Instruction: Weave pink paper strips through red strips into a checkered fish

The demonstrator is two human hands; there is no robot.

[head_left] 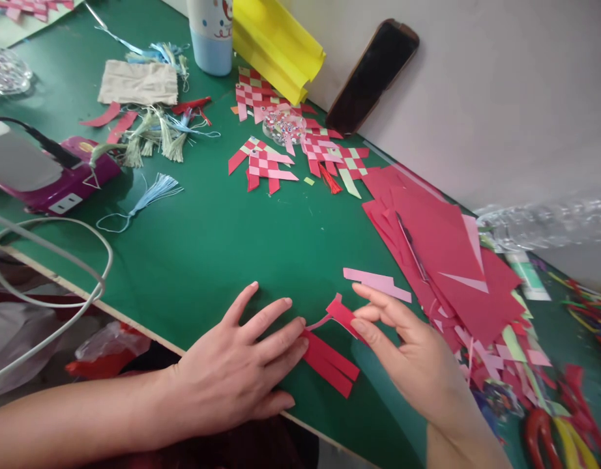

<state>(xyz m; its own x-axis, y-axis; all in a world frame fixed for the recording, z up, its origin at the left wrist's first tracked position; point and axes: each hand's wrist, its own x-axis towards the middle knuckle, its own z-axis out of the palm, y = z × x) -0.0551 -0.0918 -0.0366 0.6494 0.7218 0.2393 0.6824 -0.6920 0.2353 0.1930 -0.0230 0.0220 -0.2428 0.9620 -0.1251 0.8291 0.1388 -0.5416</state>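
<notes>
My left hand (pixel 261 352) lies flat with spread fingers on the green table, its fingertips over one end of a red paper piece (pixel 332 366) that is slit lengthwise. Pinched between the thumb and fingers of my right hand (pixel 403 345) is a red paper strip (pixel 343 315), lifted a little above the table. A thin pink strip (pixel 321 322) runs from it toward my left fingertips; what it joins under them is hidden. Just beyond my right hand, pink paper strips (pixel 376 284) lie on the table.
Red paper sheets (pixel 442 260) with a pen (pixel 412 247) and paper scraps lie right. Woven paper fish (pixel 266 166) lie farther back, near a phone (pixel 373 77) and a cup (pixel 211 39). Tassels (pixel 146 198), a purple power strip (pixel 80 176) and a cable are left; scissors (pixel 540 436) lie lower right.
</notes>
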